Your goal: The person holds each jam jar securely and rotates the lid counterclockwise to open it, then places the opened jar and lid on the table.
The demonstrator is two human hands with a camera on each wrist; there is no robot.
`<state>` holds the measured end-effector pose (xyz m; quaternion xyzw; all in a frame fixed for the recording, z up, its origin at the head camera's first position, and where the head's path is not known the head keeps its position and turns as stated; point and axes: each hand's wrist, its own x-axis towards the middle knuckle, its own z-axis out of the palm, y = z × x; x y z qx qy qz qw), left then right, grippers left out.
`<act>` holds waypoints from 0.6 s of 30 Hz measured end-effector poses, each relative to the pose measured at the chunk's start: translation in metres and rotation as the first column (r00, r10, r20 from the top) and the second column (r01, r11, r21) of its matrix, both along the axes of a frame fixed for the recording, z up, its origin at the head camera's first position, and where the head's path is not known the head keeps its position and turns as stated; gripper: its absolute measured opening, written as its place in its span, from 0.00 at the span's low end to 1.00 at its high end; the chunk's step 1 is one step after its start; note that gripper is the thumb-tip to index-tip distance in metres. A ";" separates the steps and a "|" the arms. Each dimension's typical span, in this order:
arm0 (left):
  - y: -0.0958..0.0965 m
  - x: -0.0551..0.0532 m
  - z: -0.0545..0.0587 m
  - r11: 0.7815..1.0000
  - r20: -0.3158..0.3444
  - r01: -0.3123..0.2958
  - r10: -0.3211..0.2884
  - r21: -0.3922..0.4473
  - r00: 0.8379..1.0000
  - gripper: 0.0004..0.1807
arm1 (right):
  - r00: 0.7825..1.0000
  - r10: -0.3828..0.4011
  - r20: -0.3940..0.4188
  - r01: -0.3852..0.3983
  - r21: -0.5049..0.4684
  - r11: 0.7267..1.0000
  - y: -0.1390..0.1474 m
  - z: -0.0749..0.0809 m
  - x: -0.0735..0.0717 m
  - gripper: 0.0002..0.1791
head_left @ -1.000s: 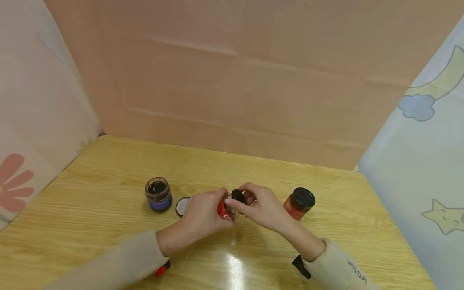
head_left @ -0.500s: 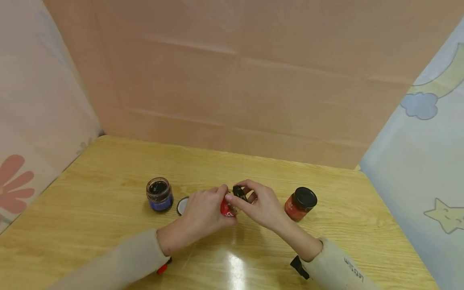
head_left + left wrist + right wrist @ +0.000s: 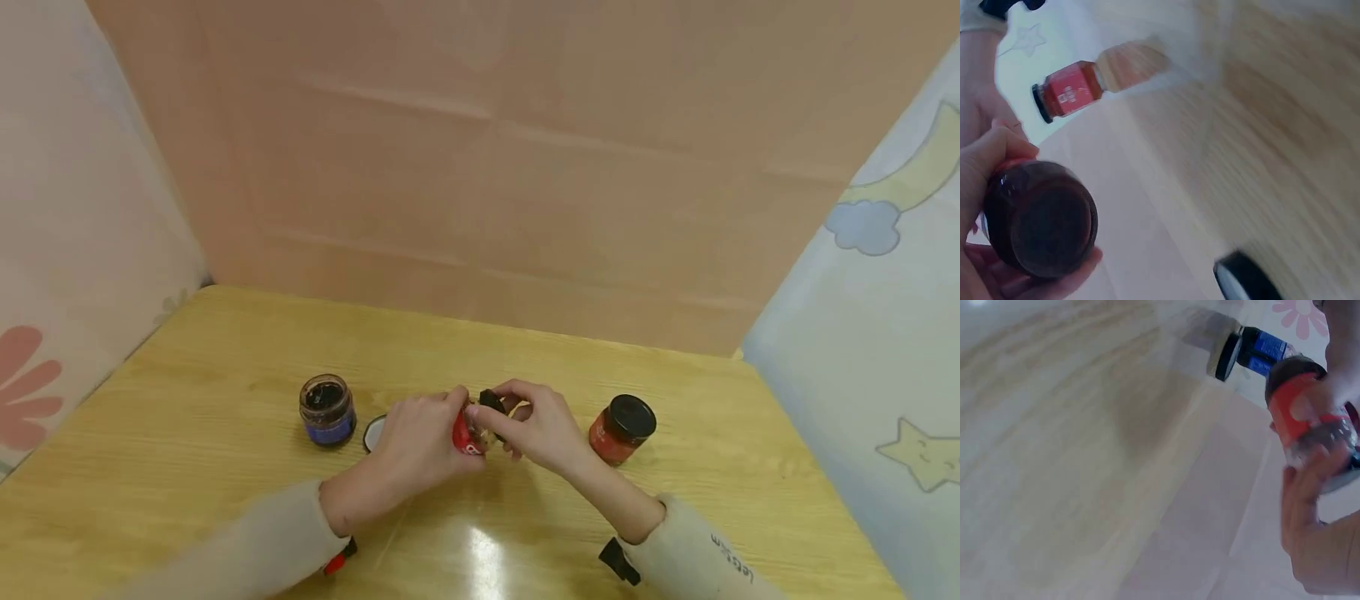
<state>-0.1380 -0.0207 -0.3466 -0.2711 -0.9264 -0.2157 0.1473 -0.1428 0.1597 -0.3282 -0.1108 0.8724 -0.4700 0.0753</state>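
Head: left hand (image 3: 420,433) wraps red jar (image 3: 467,432), tilted above table (image 3: 225,392); right hand (image 3: 546,427) pinches black lid (image 3: 491,402). Left wrist: fingers (image 3: 1063,283) curled round jar. Right wrist: grip blurred near lid; apparently lid-turning, next calling for steady hold.

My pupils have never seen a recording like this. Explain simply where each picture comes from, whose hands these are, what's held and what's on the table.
There is no machine here: a person works with bare hands. The wide picture comes from a camera on the head; the two tilted close-ups come from cameras on the wrists. The left hand holds a red-labelled jar, while the right hand holds a black lid at its mouth. On the wooden table, an open blue-labelled jar stands at the left, a pale-lined lid lies beside it, partly hidden, and a capped red jar stands at the right.
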 end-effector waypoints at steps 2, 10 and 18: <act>0.000 0.001 -0.003 0.999 0.067 0.016 -0.019 0.046 0.998 0.22 | 0.999 -0.028 -0.041 0.028 0.006 1.000 -0.003 -0.004 0.004 0.18; -0.001 -0.007 -0.007 0.989 0.193 0.027 -0.055 0.149 0.980 0.19 | 0.966 -0.075 -0.246 0.102 0.099 0.990 -0.010 -0.007 0.004 0.15; -0.003 -0.010 -0.008 0.956 0.281 0.084 -0.165 0.280 0.946 0.17 | 0.939 -0.072 -0.336 0.108 0.090 0.990 -0.010 -0.009 0.005 0.14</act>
